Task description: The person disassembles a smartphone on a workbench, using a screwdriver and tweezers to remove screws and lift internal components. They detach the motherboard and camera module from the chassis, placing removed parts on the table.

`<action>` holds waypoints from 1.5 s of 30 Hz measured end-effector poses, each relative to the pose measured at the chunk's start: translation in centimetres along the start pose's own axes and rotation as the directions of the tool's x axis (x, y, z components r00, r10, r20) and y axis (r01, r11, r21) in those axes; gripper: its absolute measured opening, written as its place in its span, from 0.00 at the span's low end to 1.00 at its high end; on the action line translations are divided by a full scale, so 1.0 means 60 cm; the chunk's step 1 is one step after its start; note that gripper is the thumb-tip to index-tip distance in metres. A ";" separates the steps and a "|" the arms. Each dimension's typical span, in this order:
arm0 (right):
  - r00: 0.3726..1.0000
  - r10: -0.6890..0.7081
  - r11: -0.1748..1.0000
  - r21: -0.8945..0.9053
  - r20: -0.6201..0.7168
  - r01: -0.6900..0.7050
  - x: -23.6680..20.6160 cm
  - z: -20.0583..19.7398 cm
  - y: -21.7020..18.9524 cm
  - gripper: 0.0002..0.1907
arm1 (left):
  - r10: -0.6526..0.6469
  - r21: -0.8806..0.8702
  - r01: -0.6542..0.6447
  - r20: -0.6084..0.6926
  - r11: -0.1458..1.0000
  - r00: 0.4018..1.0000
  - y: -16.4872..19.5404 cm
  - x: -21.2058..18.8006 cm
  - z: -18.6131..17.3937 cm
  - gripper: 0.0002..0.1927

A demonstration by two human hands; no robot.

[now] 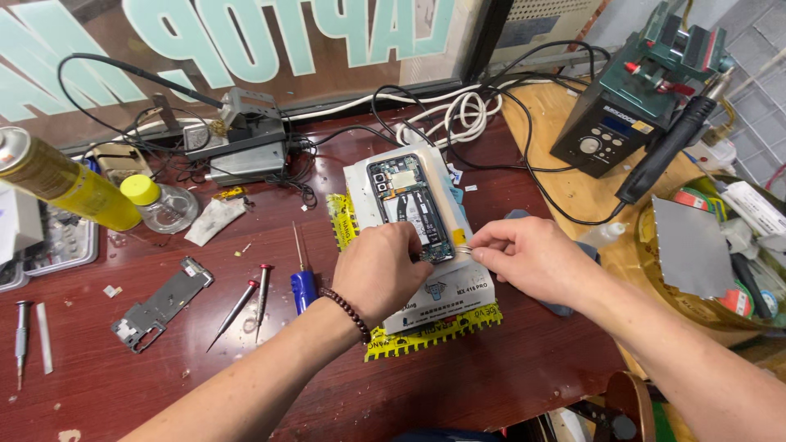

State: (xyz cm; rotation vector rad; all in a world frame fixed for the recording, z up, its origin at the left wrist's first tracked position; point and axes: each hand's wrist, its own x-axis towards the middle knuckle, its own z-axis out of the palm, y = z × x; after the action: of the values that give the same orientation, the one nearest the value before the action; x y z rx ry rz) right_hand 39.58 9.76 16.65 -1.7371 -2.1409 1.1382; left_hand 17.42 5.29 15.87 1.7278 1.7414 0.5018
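While opened phone (pixel 412 205) lies on pad, fingers (pixel 415 242) touching its lower end

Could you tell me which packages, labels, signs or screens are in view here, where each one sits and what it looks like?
Sign: along the back wall, brown with big pale teal letters.
Spray can: far left, lying tilted, yellow labelled body.
Station display: small blue screen on the dark box, back right.
White box: centre, under the opened phone, printed front edge, below both the left hand and right hand.
Yellow mat: beneath the box, black print.

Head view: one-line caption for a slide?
Both hands, left hand and right hand, work on an opened smartphone amid screwdrivers.
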 end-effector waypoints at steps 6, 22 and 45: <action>0.995 -0.097 0.981 -0.172 -0.028 0.091 -0.004 0.001 -0.021 0.12 | -0.084 -0.021 0.084 -0.007 0.996 0.996 0.004 -0.005 0.002 0.10; 0.988 -0.157 0.977 -0.148 -0.005 0.154 0.021 0.020 -0.007 0.12 | -0.127 -0.108 0.119 -0.072 0.987 0.989 -0.017 0.012 0.027 0.09; 0.968 0.001 0.842 0.522 0.252 -0.137 0.071 -0.040 -0.010 0.12 | -0.189 -0.742 0.229 0.139 0.630 0.972 -0.025 0.061 -0.019 0.09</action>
State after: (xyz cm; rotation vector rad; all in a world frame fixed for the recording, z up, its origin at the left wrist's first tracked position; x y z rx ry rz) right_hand 39.11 14.62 17.32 -1.4767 -1.6315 1.8389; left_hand 15.79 9.00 15.11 0.9058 1.3617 0.9155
